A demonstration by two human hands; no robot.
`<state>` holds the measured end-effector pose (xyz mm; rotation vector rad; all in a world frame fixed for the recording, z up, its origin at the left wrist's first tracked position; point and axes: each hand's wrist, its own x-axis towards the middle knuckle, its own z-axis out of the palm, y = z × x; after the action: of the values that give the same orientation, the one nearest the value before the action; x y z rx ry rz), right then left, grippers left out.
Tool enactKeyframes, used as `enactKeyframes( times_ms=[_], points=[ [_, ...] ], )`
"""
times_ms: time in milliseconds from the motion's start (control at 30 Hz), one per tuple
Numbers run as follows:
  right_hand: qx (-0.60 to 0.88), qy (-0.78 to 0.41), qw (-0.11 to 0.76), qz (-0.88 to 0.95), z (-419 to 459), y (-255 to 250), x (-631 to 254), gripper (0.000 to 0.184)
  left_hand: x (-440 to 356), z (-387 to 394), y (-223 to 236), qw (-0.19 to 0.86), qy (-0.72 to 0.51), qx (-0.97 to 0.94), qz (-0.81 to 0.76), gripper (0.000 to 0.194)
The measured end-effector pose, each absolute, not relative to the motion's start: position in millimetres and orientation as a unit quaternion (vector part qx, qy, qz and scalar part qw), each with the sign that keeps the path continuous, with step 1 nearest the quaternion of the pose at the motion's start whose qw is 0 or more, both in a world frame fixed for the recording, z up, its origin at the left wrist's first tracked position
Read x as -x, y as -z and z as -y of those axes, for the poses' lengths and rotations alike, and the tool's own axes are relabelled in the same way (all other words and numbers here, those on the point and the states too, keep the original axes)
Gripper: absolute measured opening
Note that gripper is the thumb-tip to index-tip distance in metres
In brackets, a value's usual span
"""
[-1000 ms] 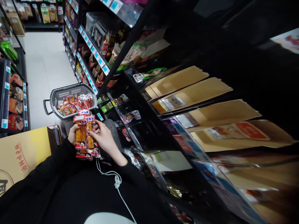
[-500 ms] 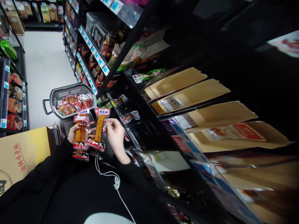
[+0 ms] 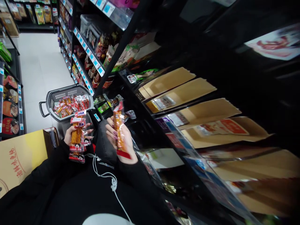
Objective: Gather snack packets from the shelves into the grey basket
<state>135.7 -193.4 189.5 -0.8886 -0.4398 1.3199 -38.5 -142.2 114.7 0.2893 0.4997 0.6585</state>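
Right fingers (image 3: 110, 127) grasping packet (image 3: 120, 128), left fingers (image 3: 71, 128) clasping stack (image 3: 77, 136) between them; I'm judging both light, slick, bendable, favouring hold at sealed ends (image 3: 124, 154).

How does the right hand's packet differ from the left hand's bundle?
The packet is single; the bundle holds several packets. The packet's top label is too angled to read; the bundle's labels show printed characters. In view, the bundle overlaps the basket; the packet stands apart. Both show red-ended clear wrappers around orange-brown contents.
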Motion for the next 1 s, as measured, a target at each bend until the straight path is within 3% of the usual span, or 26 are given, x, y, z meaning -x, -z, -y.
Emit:
enactKeyframes(
  times_ms=[167, 300, 400, 500, 633, 733, 1000],
  points=[
    [0.162, -0.652, 0.719, 0.177, 192.7, -177.5, -137.7, 0.012, 40.7, 142.9, -119.5, 0.898, -0.329, -0.160, -0.243, 0.044],
    [0.107, -0.674, 0.711, 0.169, 192.9, -173.8, -136.3, 0.014, 39.7, 143.8, -122.7, 0.869, -0.351, -0.196, -0.288, 0.039],
    [0.175, -0.655, 0.706, 0.206, 193.7, -179.8, -135.6, 0.012, 37.7, 143.9, -121.2, 0.856, -0.356, -0.205, -0.313, 0.039],
    [0.350, -0.601, 0.669, 0.264, 195.3, -190.5, -134.8, 0.015, 37.3, 143.2, -118.0, 0.858, -0.355, -0.204, -0.311, 0.042],
    [0.613, -0.356, 0.589, 0.388, 196.2, -200.9, -133.8, 0.016, 39.0, 142.0, -115.6, 0.881, -0.340, -0.177, -0.278, 0.041],
    [0.686, -0.248, 0.529, 0.434, 195.0, -199.6, -138.6, 0.018, 38.6, 140.6, -116.9, 0.906, -0.320, -0.136, -0.239, 0.045],
    [0.751, -0.302, 0.361, 0.463, 188.3, -131.1, -182.0, 0.014, 34.4, 141.9, -117.1, 0.925, -0.307, -0.079, -0.210, 0.054]
  ],
)
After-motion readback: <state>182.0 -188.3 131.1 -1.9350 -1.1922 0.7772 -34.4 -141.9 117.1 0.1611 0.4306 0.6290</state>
